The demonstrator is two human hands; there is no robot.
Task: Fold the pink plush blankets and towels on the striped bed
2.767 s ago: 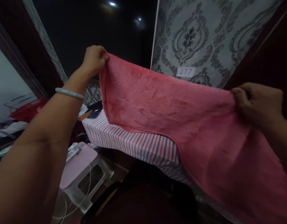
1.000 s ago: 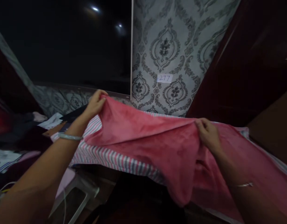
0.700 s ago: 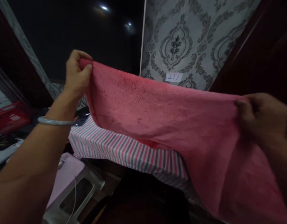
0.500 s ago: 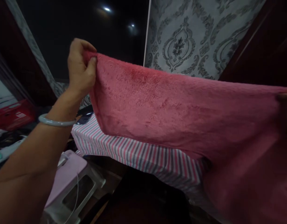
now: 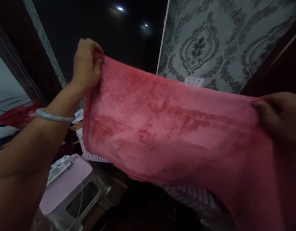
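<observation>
My hands, left (image 5: pixel 89 65) and right (image 5: pixel 280 110), clamp the pink cloth's (image 5: pixel 148 128) top edge; left of it sits a stool (image 5: pixel 63 186).

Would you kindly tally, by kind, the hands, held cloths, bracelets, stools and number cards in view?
Hands, left hand and right hand: 2
Pink cloth: 1
Bracelet: 1
Stool: 1
Number card: 1
Total: 6

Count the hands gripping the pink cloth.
2. The left hand pinches the pink cloth at its upper left corner; the right hand grips its top edge near the picture's right side. No hand seems hidden.
</observation>
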